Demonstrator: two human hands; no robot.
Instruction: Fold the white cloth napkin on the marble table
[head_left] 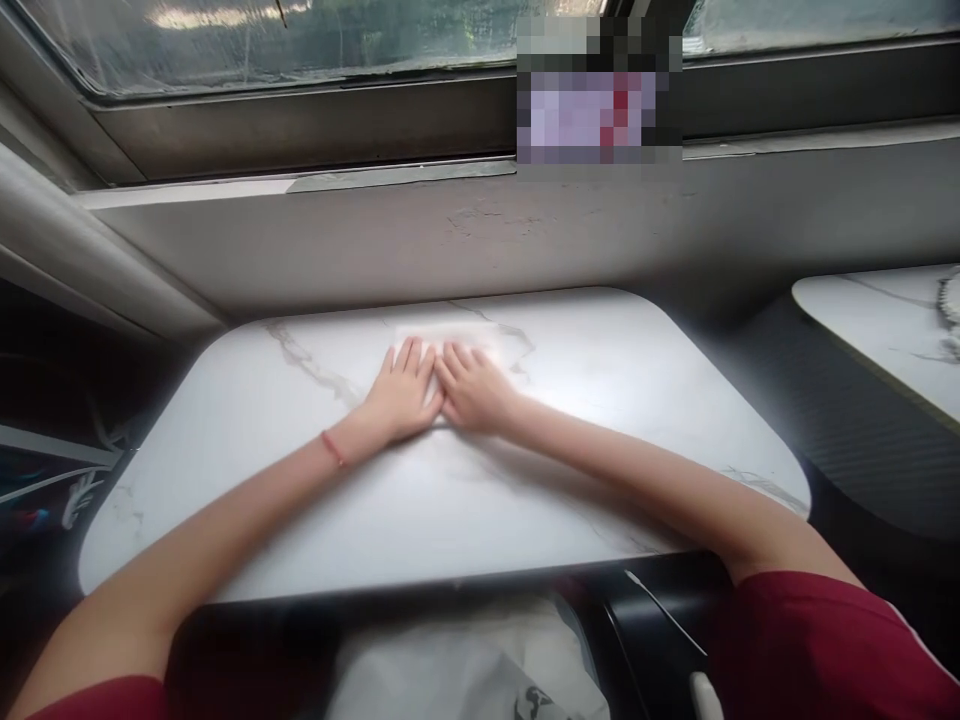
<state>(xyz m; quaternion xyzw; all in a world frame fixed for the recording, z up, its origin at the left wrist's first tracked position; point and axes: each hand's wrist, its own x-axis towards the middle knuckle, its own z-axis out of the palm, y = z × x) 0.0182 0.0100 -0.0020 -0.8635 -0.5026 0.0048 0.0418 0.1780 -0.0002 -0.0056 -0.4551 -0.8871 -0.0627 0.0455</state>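
Both hands lie palm down on a white marble-patterned table (315, 540), near its far edge. My left hand (405, 390) is open, with its fingers stretched forward and a thin red band (334, 449) round the wrist. My right hand (474, 388) is open too, its fingers flat and angled to the left. The hands touch along their inner sides. A thin white sheet (450, 333), hard to tell from the tabletop, shows just beyond my fingertips and seems to reach under the hands. What the palms cover is hidden.
Behind the table runs a grey wall (375, 240) below a wide window (337, 45). A second white table (885, 310) stands at the right. Below the near edge are a pale bag (472, 670) and a white cable (666, 610).
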